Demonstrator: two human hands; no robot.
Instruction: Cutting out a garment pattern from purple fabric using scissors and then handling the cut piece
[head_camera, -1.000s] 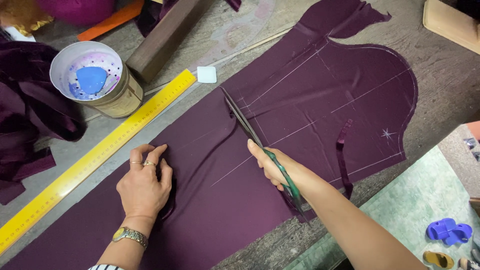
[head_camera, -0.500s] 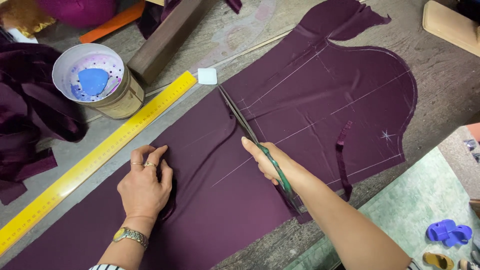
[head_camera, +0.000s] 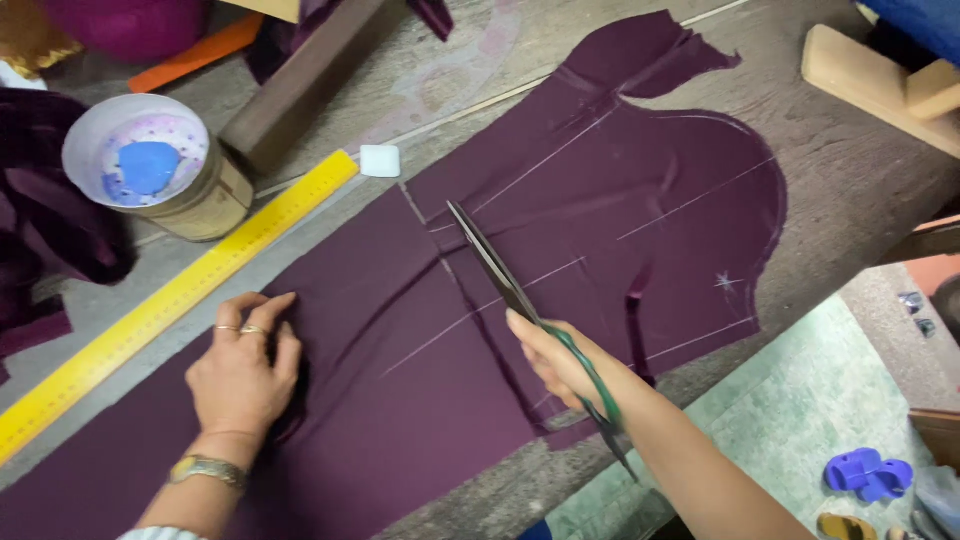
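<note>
A long piece of dark purple fabric (head_camera: 600, 190) with white chalk lines lies flat on the wooden table. My right hand (head_camera: 555, 360) grips green-handled scissors (head_camera: 495, 265), whose blades point toward the far edge of the cloth along a cut across it. My left hand (head_camera: 243, 365) presses flat on the fabric to the left of the cut, fingers spread, with rings and a wristwatch. A small white chalk block (head_camera: 380, 160) rests just beyond the cloth's far edge.
A yellow ruler (head_camera: 170, 300) lies along the fabric's far-left edge. A round tin (head_camera: 160, 180) with a blue piece in its lid stands behind it. A dark wooden bar (head_camera: 300, 85) and more purple cloth (head_camera: 50, 230) lie at left. Blue slippers (head_camera: 865, 472) sit on the floor.
The scissors have advanced across the fabric toward its far edge, lengthening the cut. My left hand stays pressed on the cloth.
</note>
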